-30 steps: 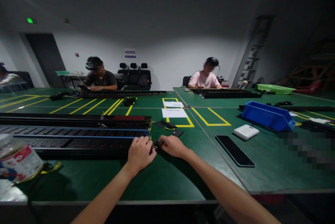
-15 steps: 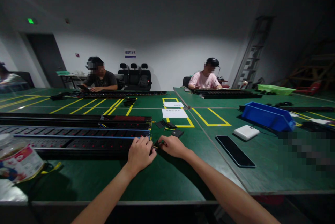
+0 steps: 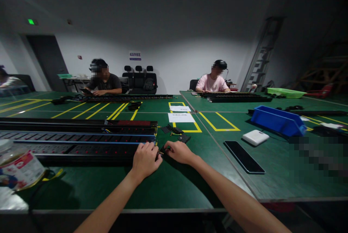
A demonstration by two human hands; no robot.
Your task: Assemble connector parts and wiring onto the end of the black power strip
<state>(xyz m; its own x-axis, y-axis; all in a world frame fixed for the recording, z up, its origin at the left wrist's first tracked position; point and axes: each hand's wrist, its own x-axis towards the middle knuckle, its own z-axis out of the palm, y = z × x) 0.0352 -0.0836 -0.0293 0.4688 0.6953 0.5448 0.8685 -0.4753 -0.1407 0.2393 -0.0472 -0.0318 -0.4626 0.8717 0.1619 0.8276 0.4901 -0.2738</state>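
Note:
Long black strips with rows of red dots, resembling power strips, lie side by side on the left half of the table. My left hand [image 3: 145,160] is closed over the right end of the nearest strip [image 3: 103,149]. My right hand [image 3: 179,152] is just beside that end, its thumb and forefinger pinched on a small black piece [image 3: 163,150]. Something yellow, perhaps a wire, shows between the two hands. My fingers partly hide the strip's end. Just beyond the hands are loose small black parts [image 3: 176,130] with a bit of yellow wire.
On the right are a dark phone [image 3: 244,156], a white box-like device [image 3: 255,137] and a blue bin [image 3: 278,121]. A plastic jar [image 3: 21,167] stands at the near left. Paper sheets [image 3: 181,117] lie mid-table. Two people sit across the table, behind more black strips [image 3: 241,99].

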